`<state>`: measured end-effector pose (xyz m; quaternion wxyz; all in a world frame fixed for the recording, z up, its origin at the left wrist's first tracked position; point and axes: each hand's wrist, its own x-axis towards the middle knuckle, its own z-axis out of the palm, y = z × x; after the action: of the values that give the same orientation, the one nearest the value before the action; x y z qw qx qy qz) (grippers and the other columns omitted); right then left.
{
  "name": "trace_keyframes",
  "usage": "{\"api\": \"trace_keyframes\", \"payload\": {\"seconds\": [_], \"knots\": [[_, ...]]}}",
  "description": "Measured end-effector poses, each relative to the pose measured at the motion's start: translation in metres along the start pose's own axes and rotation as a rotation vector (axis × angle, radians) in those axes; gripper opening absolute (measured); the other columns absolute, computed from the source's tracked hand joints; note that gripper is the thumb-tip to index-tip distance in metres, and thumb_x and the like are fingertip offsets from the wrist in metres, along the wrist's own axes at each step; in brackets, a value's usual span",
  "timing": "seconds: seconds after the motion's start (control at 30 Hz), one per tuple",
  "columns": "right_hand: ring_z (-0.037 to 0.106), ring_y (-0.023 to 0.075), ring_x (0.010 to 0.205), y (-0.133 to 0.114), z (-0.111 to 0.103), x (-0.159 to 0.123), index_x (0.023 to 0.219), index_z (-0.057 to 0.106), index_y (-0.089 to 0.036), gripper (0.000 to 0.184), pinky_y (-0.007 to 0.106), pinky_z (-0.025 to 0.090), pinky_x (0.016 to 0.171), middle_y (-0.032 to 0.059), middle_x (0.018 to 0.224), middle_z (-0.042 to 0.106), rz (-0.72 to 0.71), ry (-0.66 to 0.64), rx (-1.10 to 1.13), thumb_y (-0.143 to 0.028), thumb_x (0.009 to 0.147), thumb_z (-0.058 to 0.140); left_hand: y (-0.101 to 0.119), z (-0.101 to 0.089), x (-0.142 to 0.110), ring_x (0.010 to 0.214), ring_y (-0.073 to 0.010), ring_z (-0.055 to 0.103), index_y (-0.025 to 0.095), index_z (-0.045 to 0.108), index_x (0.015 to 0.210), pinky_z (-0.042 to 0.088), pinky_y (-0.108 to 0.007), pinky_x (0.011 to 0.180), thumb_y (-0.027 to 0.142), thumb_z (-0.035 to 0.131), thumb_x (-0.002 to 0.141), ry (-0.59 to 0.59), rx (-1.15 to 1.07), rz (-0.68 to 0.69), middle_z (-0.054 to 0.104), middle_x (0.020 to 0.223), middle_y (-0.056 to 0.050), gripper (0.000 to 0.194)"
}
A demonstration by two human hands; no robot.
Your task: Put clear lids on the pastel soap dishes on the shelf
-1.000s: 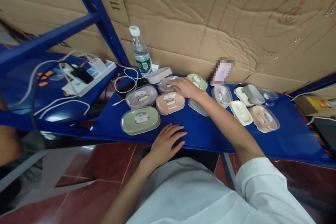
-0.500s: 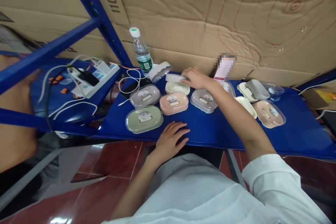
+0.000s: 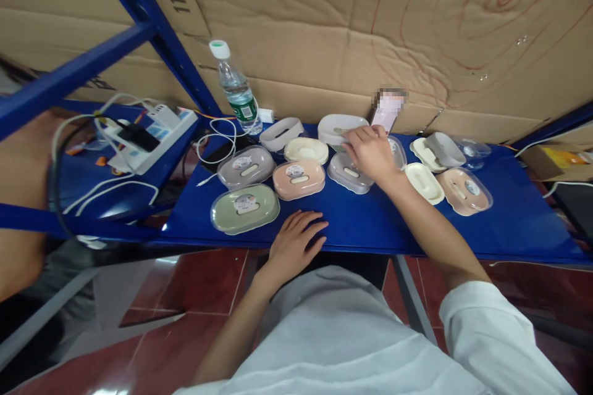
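My right hand (image 3: pixel 373 154) grips the near side of a pale grey oval soap box piece (image 3: pixel 330 129), its slotted face turned toward me, at the back of the blue tabletop. Just in front of that hand lies a grey soap box (image 3: pixel 345 174) with a clear lid and a round sticker. My left hand (image 3: pixel 294 244) rests flat near the front edge, fingers spread and holding nothing. Nearest to it are a peach soap box (image 3: pixel 296 188) and a green soap box (image 3: pixel 241 219), both with clear lids. A cream tray (image 3: pixel 306 151) sits behind the peach one.
At the back left stands a water bottle (image 3: pixel 241 102) beside a white cable (image 3: pixel 204 151). Another slotted grey piece (image 3: pixel 282 136) lies near it. To the right are a cream tray (image 3: pixel 425 184) and a peach box (image 3: pixel 466 200). A phone (image 3: pixel 388 112) leans against the cardboard.
My right hand has moved right with the grey soap box piece and tilted it to face me. The other slotted piece at the bottle has settled flatter. My left hand stays put.
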<state>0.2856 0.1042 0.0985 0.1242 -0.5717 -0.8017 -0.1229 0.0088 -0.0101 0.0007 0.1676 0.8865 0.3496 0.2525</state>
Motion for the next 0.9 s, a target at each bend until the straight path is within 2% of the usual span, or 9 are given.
{"api": "trace_keyframes", "payload": {"seconds": [0.13,0.2,0.27,0.37,0.47,0.57,0.63,0.77,0.9], "knots": [[0.059,0.0374,0.124,-0.008,0.009,0.039,0.132,0.07,-0.011,0.04,0.055,0.036,0.111,0.0205,0.128,0.073,-0.022,-0.006,-0.071,-0.015,0.107,0.039,0.001,0.0,0.0,0.135,-0.0247,0.065,0.028,0.071,0.134,0.048,-0.054,0.124,0.032,0.061,0.107,-0.013,-0.001,0.0,0.069,0.146,-0.006,0.029],[0.061,0.0362,0.123,-0.019,0.014,0.055,0.126,0.073,-0.012,0.039,0.053,0.038,0.11,0.0197,0.127,0.074,-0.123,-0.091,-0.066,-0.011,0.105,0.04,0.001,0.0,-0.001,0.136,-0.0245,0.064,0.028,0.071,0.135,0.047,-0.054,0.125,0.032,0.061,0.107,-0.016,-0.002,0.001,0.068,0.146,-0.006,0.029],[0.064,0.0344,0.123,-0.028,0.02,0.066,0.124,0.075,-0.014,0.035,0.048,0.043,0.106,0.0175,0.126,0.075,-0.239,-0.233,-0.041,-0.011,0.103,0.047,0.001,0.0,-0.001,0.136,-0.0246,0.064,0.028,0.07,0.135,0.047,-0.054,0.125,0.032,0.061,0.107,-0.017,-0.001,-0.001,0.068,0.147,-0.006,0.029],[0.07,0.0334,0.118,-0.035,0.031,0.075,0.124,0.077,-0.014,0.032,0.043,0.048,0.096,0.017,0.124,0.077,-0.295,-0.387,-0.03,-0.012,0.096,0.062,0.0,0.0,-0.002,0.136,-0.0247,0.064,0.028,0.07,0.135,0.046,-0.054,0.126,0.031,0.061,0.107,-0.011,0.0,0.003,0.068,0.146,-0.006,0.029],[0.072,0.0336,0.114,-0.036,0.039,0.078,0.127,0.077,-0.013,0.036,0.041,0.049,0.092,0.018,0.123,0.078,-0.291,-0.42,-0.041,-0.013,0.091,0.069,-0.001,0.001,-0.002,0.136,-0.0245,0.064,0.027,0.07,0.135,0.046,-0.054,0.126,0.031,0.061,0.107,-0.01,-0.006,0.014,0.068,0.148,-0.006,0.029],[0.073,0.032,0.112,-0.032,0.038,0.079,0.118,0.079,-0.014,0.025,0.04,0.048,0.094,0.0168,0.116,0.08,-0.296,-0.433,-0.047,-0.016,0.096,0.066,-0.001,0.002,-0.003,0.137,-0.0252,0.064,0.027,0.069,0.136,0.045,-0.054,0.127,0.031,0.06,0.108,-0.018,-0.014,0.019,0.067,0.149,-0.006,0.03],[0.073,0.0306,0.112,-0.026,0.029,0.079,0.112,0.08,-0.016,0.022,0.04,0.048,0.097,0.0152,0.115,0.081,-0.296,-0.431,-0.048,-0.02,0.102,0.062,-0.001,0.002,-0.003,0.137,-0.0262,0.064,0.028,0.068,0.138,0.045,-0.055,0.127,0.031,0.06,0.108,-0.005,-0.022,0.019,0.067,0.148,-0.006,0.031],[0.073,0.0279,0.109,-0.012,-0.008,0.054,0.113,0.078,-0.018,0.024,0.039,0.049,0.097,0.0103,0.113,0.081,-0.23,-0.304,0.15,-0.029,0.107,0.057,-0.001,0.0,-0.006,0.143,-0.028,0.06,0.032,0.053,0.155,0.052,-0.051,0.122,0.031,0.059,0.108,0.07,-0.102,-0.065,0.059,0.157,-0.009,0.048],[0.072,0.0288,0.107,-0.017,-0.048,-0.021,0.115,0.078,-0.022,0.027,0.043,0.051,0.095,0.0098,0.11,0.08,-0.231,-0.2,0.348,-0.037,0.109,0.055,-0.002,0.001,-0.011,0.151,-0.0289,0.054,0.033,0.033,0.165,0.055,-0.049,0.119,0.034,0.065,0.105,0.236,-0.252,-0.131,0.046,0.165,-0.015,0.068]]}}
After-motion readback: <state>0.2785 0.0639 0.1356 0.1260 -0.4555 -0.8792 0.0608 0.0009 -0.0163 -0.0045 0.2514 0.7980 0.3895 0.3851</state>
